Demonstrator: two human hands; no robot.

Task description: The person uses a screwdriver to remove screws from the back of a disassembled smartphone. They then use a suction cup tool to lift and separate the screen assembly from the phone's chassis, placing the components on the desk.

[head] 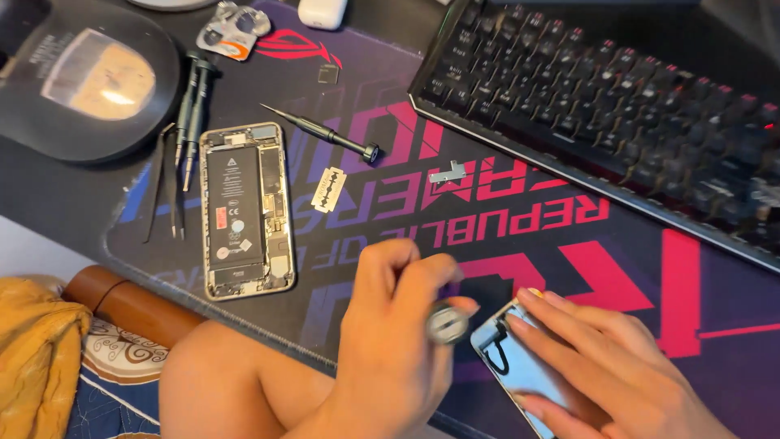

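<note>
My left hand (pixel 390 341) is closed around a small screwdriver (pixel 447 323), whose round metal cap faces the camera. My right hand (pixel 605 362) lies flat on a detached phone screen panel (pixel 512 358) near the front of the desk mat, fingers pressing it down. An opened phone body (pixel 244 210), with its black battery and circuit parts showing, lies on the mat to the left, apart from both hands.
A razor blade (pixel 329 189), a loose screwdriver (pixel 321 132), a small metal bracket (pixel 448 172), more screwdrivers (pixel 193 114) and tweezers (pixel 162 183) lie on the dark mat (pixel 569 236). A black keyboard (pixel 617 106) is at right, a round dark pad (pixel 81 77) at top left.
</note>
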